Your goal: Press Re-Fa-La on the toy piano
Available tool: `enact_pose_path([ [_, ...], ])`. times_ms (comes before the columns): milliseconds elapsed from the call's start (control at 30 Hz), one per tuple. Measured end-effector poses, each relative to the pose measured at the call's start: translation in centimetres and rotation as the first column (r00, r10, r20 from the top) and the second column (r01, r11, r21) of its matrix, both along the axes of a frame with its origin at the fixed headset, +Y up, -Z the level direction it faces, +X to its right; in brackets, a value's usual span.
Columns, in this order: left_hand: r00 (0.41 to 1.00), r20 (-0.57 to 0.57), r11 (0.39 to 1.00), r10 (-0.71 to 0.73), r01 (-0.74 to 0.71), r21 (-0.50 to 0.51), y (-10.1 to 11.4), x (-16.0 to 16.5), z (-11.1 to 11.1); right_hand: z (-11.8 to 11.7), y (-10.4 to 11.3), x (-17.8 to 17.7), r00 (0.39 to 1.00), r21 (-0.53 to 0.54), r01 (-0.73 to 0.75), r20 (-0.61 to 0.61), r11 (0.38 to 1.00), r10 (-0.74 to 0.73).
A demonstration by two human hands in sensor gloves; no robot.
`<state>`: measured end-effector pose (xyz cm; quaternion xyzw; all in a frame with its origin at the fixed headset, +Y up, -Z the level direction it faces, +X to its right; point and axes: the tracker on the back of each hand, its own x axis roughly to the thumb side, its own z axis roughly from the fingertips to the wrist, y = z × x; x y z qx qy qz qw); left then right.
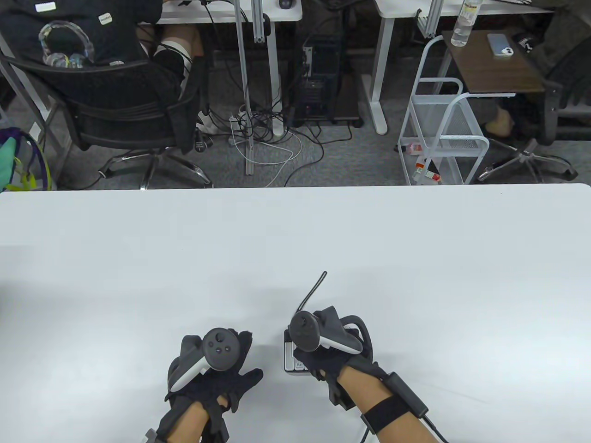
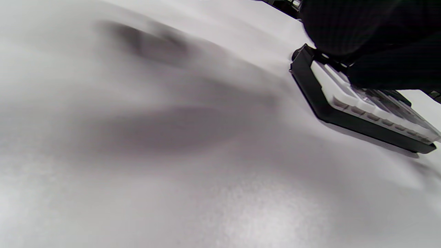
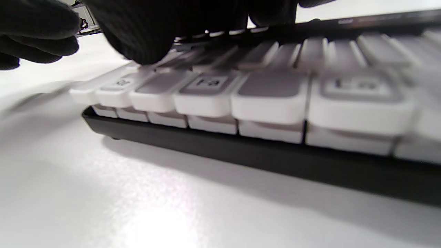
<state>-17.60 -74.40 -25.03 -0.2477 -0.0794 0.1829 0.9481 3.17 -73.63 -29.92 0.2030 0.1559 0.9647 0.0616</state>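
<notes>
The left hand (image 1: 210, 369) rests spread and empty on the surface (image 1: 415, 258). Just right of it, the toy piano (image 1: 292, 356) lies under the right hand (image 1: 330, 346), keys running left to right; a fingertip (image 3: 144, 41) seems to touch the left-end keys.

both hands wearing black knit sensor gloves. left hand (image 1: 208, 378) carrying dark grey tracker (image 1: 220, 349) with white grip. right hand (image 1: 332, 355) carrying matching tracker (image 1: 305, 329); black wrist strap (image 1: 392, 408) and black cable (image 1: 406, 392) sitting behind it.
</notes>
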Motion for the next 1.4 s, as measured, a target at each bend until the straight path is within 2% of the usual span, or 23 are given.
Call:
enact_pose_path([
  [600,1.000,0.007,1.000,-0.007,0.007,-0.005,-0.05,0.26,0.07,0.11,0.26,-0.60,0.998,-0.007,-0.063,-0.003,0.998,0.063],
  [1400,1.000,0.012,1.000,-0.004,0.004,-0.005,-0.11,0.34,0.14,0.19,0.24,-0.75,0.997,-0.020,-0.076,0.004,0.997,0.076],
])
